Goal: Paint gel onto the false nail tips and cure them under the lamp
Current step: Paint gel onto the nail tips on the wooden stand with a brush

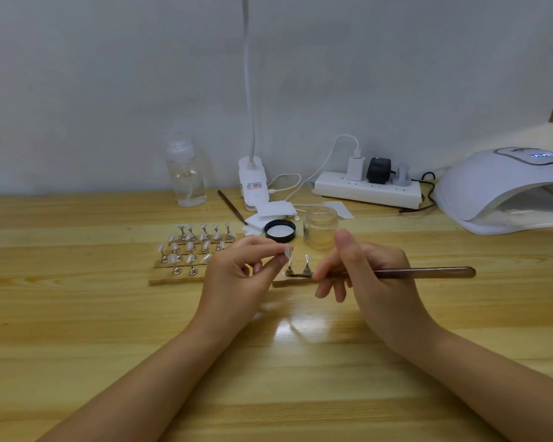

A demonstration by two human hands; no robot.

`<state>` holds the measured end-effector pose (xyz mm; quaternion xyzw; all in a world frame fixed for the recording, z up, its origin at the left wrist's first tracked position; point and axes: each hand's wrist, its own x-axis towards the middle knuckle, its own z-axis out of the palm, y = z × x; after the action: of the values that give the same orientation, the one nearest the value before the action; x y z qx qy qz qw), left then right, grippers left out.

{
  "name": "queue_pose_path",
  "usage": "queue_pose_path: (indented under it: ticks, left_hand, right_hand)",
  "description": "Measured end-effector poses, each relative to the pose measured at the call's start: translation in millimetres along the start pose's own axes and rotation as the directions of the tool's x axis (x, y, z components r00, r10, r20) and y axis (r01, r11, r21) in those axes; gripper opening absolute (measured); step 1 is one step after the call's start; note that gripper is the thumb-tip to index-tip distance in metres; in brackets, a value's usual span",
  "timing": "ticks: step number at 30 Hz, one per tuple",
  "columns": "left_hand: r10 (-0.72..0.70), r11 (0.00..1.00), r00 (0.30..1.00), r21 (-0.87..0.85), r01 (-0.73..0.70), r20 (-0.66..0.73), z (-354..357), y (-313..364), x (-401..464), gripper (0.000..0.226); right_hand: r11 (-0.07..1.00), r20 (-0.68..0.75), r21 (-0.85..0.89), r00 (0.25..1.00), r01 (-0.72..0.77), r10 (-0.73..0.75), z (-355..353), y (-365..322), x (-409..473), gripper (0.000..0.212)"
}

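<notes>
One clear false nail tip [288,251] is sitting pinched between the thumb and forefinger of our left hand [237,275], lifted just above a small wooden strip [288,281] where two more tips are standing on little metal stands [306,270]. Our right hand [369,277] is curling around a dark-handled brush [428,272], whose long handle is lying level and pointing right; its bristle end is hiding behind our fingers, so we cannot tell what it is touching. To the left, a larger wooden board [166,277] is carrying rows of tips on stands. Just behind our hands an open glass jar [320,228] is resting on the counter [109,314] beside its black lid [280,231]. Farther back we are seeing a clear pump bottle [186,177], a power strip [367,189] and, at the far right, the white curing lamp [505,189] with its display lit.
</notes>
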<state>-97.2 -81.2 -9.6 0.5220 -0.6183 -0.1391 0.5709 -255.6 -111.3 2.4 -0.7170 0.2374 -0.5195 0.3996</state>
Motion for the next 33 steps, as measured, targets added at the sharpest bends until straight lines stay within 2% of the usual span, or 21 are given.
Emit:
queue_pose_path:
  ticks: [2,5,8,10,15,20,28,33]
  left_hand:
    - [0.008,1.0,1.0,-0.003,-0.008,-0.002,0,1,0,0.012]
    - [0.059,0.998,0.998,-0.012,-0.059,-0.008,1,2,0,0.013]
    - [0.14,0.99,0.99,-0.016,-0.14,0.016,2,3,-1,0.014]
    - [0.171,0.985,0.984,-0.033,-0.17,0.043,2,3,-2,0.017]
    - [0.223,0.975,0.97,-0.015,-0.222,0.094,1,2,-3,0.02]
    - [0.187,0.981,0.979,-0.064,-0.182,0.079,2,2,-2,0.021]
    - [0.103,0.984,0.994,0.145,-0.108,0.043,1,5,-2,0.046]
    - [0.028,0.977,0.995,0.207,-0.047,0.094,2,-1,-2,0.057]
  right_hand:
    - [0.998,-0.04,-0.031,0.998,0.048,-0.049,-1,-1,0,0.035]
    - [0.976,-0.055,-0.178,0.989,0.125,-0.136,-3,-2,4,0.017]
    - [0.938,-0.01,-0.322,0.99,0.129,-0.14,-2,0,5,0.032]
    - [0.924,0.029,-0.359,0.991,0.131,-0.129,0,3,4,0.039]
    - [0.902,0.056,-0.381,0.978,0.206,-0.2,1,8,4,0.033]
    - [0.897,0.066,-0.368,0.969,0.245,-0.238,0,9,4,0.025]
    - [0.942,-0.049,-0.308,0.987,0.129,-0.152,-11,9,12,0.024]
    - [0.913,0.015,-0.398,0.996,0.09,-0.092,-23,20,17,0.024]
